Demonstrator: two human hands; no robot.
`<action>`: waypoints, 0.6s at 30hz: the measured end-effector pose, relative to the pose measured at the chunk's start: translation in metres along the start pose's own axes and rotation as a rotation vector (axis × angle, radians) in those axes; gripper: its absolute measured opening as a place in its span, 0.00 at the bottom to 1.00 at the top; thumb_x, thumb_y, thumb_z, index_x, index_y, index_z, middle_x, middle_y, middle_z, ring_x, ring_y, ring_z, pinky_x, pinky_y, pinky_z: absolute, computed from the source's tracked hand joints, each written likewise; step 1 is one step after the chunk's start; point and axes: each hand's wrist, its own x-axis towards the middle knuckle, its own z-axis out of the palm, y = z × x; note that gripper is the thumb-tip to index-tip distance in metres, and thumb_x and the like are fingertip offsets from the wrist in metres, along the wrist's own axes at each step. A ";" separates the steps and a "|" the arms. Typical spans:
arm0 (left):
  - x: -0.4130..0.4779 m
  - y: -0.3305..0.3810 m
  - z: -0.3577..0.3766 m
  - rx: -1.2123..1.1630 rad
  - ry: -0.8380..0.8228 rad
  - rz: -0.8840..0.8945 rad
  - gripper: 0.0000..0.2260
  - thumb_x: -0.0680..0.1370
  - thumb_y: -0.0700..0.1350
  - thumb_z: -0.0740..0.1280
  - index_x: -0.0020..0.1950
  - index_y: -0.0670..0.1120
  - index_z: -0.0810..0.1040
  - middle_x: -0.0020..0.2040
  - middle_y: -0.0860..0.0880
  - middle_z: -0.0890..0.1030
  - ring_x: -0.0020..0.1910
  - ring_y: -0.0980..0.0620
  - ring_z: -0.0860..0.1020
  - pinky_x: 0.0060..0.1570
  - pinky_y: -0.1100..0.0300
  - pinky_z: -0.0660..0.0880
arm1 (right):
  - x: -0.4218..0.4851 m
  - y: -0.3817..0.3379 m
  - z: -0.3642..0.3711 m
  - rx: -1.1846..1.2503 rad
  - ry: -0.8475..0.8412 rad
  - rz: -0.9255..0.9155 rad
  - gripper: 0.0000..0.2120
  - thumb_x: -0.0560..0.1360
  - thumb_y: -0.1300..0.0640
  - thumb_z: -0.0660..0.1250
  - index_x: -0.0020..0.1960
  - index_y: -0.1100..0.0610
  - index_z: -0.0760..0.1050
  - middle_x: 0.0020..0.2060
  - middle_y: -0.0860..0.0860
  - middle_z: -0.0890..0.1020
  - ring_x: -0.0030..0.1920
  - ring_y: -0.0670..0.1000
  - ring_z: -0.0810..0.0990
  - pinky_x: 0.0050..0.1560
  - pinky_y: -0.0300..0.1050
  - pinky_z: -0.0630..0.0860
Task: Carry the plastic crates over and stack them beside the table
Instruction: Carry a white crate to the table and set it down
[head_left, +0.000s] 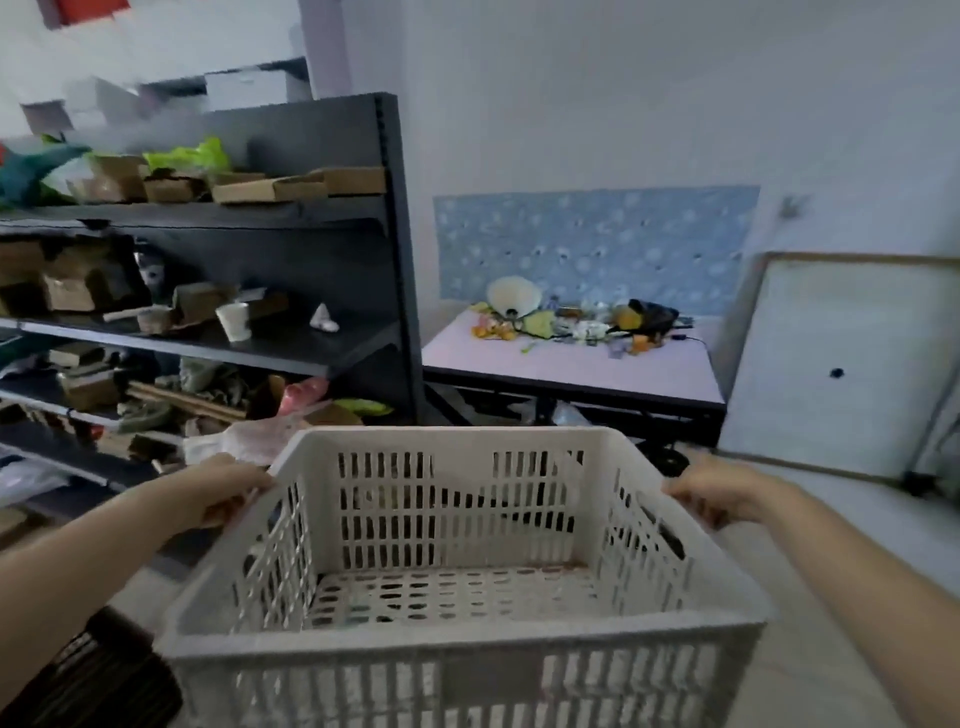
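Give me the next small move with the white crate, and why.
Probably keep carrying it forward toward the table. Both hands grip the white crate, left hand and right hand on opposite side rims. It looks empty and sits level, with the table ahead beside the dark shelving. No stack is visible yet.

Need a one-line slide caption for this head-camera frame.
Both hands, left hand and right hand, grip an empty white plastic crate by its side rims, facing a cluttered table beside dark shelving.
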 end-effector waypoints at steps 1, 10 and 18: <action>0.004 0.018 0.023 0.013 -0.024 0.026 0.08 0.76 0.40 0.67 0.40 0.39 0.71 0.31 0.42 0.70 0.26 0.47 0.67 0.26 0.62 0.64 | 0.005 0.015 -0.015 0.008 0.018 0.030 0.13 0.78 0.54 0.64 0.38 0.60 0.71 0.28 0.57 0.73 0.25 0.53 0.70 0.28 0.40 0.68; 0.069 0.160 0.173 -0.123 -0.139 0.086 0.09 0.76 0.39 0.64 0.36 0.41 0.68 0.30 0.45 0.64 0.25 0.49 0.60 0.20 0.64 0.59 | 0.039 0.102 -0.122 0.437 0.305 0.219 0.12 0.73 0.52 0.68 0.36 0.57 0.71 0.29 0.56 0.70 0.23 0.51 0.65 0.28 0.40 0.64; 0.170 0.243 0.296 -0.343 -0.243 0.080 0.09 0.74 0.43 0.69 0.45 0.38 0.75 0.34 0.43 0.67 0.32 0.45 0.68 0.35 0.54 0.68 | 0.148 0.135 -0.157 0.641 0.595 0.295 0.14 0.75 0.52 0.64 0.49 0.64 0.76 0.43 0.61 0.78 0.42 0.59 0.77 0.43 0.47 0.70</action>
